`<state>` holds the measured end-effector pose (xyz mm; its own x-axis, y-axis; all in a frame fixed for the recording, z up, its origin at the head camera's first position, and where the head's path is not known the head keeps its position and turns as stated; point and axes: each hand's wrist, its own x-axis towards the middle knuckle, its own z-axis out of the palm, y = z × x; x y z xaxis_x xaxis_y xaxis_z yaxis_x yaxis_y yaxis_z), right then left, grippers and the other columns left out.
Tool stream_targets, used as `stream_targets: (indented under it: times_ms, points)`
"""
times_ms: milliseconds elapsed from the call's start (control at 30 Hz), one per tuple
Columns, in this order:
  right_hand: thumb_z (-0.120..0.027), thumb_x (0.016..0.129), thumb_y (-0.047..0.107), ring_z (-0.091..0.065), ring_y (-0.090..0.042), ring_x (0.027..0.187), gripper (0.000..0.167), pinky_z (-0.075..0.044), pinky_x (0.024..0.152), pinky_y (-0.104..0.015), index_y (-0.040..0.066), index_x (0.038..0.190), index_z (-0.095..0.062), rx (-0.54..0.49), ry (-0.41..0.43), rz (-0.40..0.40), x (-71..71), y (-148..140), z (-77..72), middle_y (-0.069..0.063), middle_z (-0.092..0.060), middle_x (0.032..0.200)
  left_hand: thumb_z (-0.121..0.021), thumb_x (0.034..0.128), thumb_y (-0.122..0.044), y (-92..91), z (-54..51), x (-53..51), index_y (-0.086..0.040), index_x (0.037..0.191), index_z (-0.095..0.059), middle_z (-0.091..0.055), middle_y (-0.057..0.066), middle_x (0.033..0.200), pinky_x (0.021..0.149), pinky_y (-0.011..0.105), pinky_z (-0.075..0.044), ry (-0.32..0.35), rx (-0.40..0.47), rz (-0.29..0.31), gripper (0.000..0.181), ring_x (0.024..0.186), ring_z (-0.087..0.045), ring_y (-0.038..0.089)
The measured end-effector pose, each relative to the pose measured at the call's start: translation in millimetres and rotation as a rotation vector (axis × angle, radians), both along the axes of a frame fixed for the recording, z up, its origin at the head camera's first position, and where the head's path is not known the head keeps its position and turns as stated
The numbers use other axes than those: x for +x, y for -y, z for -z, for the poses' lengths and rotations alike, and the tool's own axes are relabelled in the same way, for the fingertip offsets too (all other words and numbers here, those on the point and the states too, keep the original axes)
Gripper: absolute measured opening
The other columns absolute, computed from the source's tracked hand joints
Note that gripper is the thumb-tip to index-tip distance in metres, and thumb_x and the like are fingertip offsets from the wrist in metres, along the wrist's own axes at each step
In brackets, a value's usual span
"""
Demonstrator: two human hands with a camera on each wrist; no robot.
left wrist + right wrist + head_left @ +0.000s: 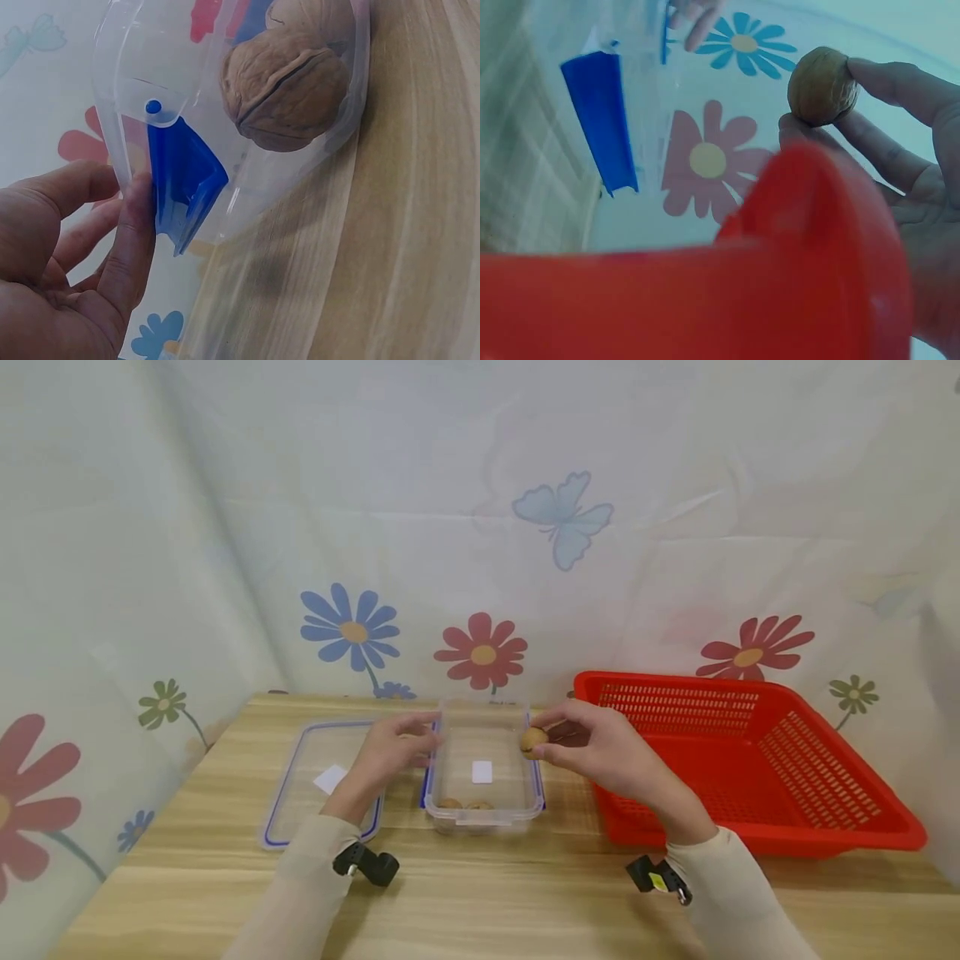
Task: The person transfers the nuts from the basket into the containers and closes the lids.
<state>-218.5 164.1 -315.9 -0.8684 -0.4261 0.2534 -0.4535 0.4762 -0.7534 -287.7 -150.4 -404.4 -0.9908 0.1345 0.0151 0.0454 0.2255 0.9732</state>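
**Held walnut poised at the right rim of the box**

Nearest you on the desk, the clear box shows two walnuts at its near end. A white square shows farther back; you cannot tell whether it lies inside or beneath. A blue clip hangs unfastened on the box's left side, where your left hand rests with loosely bent fingers, perhaps to steady it. Left of that hand lies the lid, bearing a white paper.

Your right hand pinches the held walnut between thumb and fingertips, higher than the rim. The step in hand looks like filling the box; the next move seems to call for a small shift left, a lowering and a gentle release.

To the right stands the red basket; your right hand and forearm hide part of its inside. Beyond everything hangs the flowered curtain.
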Motion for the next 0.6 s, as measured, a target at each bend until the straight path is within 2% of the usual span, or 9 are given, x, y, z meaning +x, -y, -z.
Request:
stream_targets:
  times_ms: [300, 433, 600]
  points:
    - [-0.085, 0.093, 0.017, -0.071, -0.017, 0.097, 0.029, -0.062, 0.089, -0.030, 0.012, 0.120, -0.075, 0.090, -0.012, -0.037, 0.2, 20.2, 14.9, 0.005, -0.072, 0.106, -0.073, 0.0988, -0.010, 2.1, 0.8, -0.3, -0.001, 0.145, -0.063, -0.068, 0.021, 0.121, 0.089, 0.044, -0.063, -0.024, -0.011, -0.008, 0.048, 0.095, -0.073, 0.027]
    - [-0.086, 0.092, 0.018, -0.069, -0.017, 0.096, 0.024, -0.063, 0.090, -0.038, 0.014, 0.113, -0.076, 0.157, -0.028, -0.047, 0.1, 26.4, 21.0, 0.008, -0.071, 0.101, -0.073, 0.0987, -0.010, 0.9, 0.5, -0.4, -0.001, 0.145, -0.063, -0.069, 0.020, 0.119, 0.088, 0.043, -0.063, -0.022, -0.014, -0.004, 0.048, 0.096, -0.073, 0.027]
    - [-0.086, 0.091, 0.015, -0.069, -0.016, 0.094, 0.025, -0.062, 0.091, -0.044, 0.011, 0.113, -0.076, 0.200, -0.028, -0.081, -0.2, 30.9, 26.7, 0.007, -0.072, 0.101, -0.073, 0.0983, -0.009, -0.5, -0.4, -0.7, -0.002, 0.144, -0.064, -0.069, 0.020, 0.118, 0.088, 0.041, -0.064, -0.019, -0.018, -0.009, 0.048, 0.095, -0.072, 0.027]
